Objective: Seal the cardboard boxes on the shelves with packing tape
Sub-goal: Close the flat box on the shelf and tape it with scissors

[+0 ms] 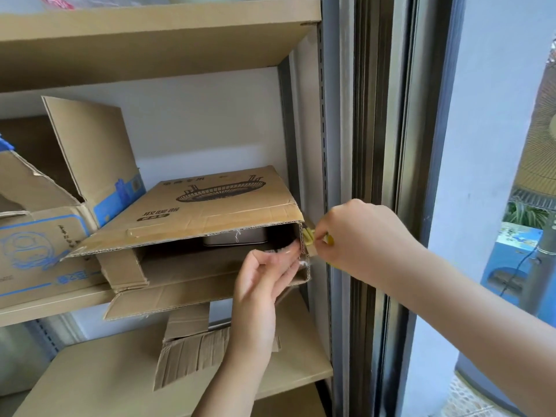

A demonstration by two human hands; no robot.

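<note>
The left hand is pinching clear tape against the open brown cardboard box; the right hand fingers are gripping a yellow tool.

Both hands at open cardboard box's right corner, tape between.

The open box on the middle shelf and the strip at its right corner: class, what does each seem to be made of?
Open box: corrugated cardboard, matte brown; fluted edges show along the cut flaps.
Strip: probably clear plastic packing tape, glossy; it glints and the left hand's fingers show through it.
</note>
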